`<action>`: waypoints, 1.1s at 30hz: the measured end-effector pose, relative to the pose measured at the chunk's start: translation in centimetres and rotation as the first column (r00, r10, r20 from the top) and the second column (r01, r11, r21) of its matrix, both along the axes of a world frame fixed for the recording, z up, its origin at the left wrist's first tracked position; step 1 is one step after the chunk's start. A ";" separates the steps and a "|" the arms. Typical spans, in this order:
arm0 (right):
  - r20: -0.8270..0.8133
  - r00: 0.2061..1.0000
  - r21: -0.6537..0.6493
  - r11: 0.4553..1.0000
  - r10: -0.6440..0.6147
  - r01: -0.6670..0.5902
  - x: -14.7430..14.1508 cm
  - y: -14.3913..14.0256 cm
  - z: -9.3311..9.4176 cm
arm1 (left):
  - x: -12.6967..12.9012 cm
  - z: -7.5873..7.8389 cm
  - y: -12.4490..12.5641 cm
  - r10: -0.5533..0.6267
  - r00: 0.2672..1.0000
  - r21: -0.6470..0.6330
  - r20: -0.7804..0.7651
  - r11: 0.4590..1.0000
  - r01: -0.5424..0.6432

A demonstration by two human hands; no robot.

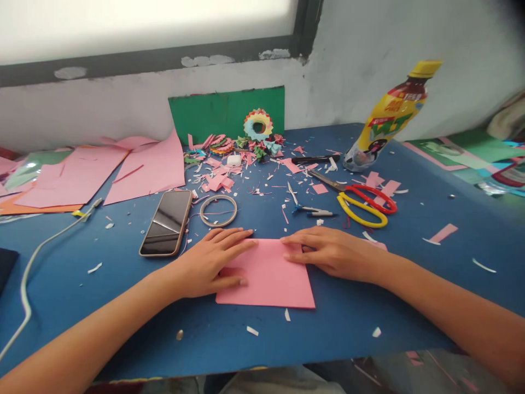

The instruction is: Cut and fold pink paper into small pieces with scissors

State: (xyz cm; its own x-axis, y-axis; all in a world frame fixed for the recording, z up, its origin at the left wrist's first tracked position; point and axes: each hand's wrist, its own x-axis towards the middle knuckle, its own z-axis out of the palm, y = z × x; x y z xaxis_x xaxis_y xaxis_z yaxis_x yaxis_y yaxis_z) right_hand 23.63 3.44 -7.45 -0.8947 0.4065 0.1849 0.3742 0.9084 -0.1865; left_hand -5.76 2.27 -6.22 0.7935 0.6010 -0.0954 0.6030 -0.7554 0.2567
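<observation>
Blue table (82,284): pink paper (270,279) under both hands' fingers (241,241).

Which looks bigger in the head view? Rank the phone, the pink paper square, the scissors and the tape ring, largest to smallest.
1. pink paper square, under both hands
2. and 3. phone and scissors: too alike to rank, and the scissors lie farther from the camera
4. tape ring, clearly smallest
</observation>
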 end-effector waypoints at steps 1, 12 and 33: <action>0.004 1.000 -0.025 1.000 -0.006 0.006 -0.1 -0.2 0.1 | 0.0 0.0 0.0 0.000 1.000 0.000 -0.008 1.000 0.000; 0.034 0.970 -0.171 0.955 -0.241 0.243 -1.6 -2.3 0.4 | 0.1 0.3 0.0 0.004 0.998 0.002 -0.066 1.000 -0.004; 0.215 0.965 -0.112 0.978 -0.148 0.175 -2.8 -2.7 0.3 | 2.0 -0.1 -1.2 -0.103 0.995 0.024 -0.015 0.994 0.103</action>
State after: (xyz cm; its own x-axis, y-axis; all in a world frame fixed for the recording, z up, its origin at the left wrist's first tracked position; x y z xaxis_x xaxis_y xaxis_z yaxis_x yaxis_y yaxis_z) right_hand 20.83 0.75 -7.11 -0.8281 0.5575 -0.0585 0.5566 0.8056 -0.2027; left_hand -3.81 1.08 -6.30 0.8500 0.5186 -0.0928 0.5250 -0.8195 0.2296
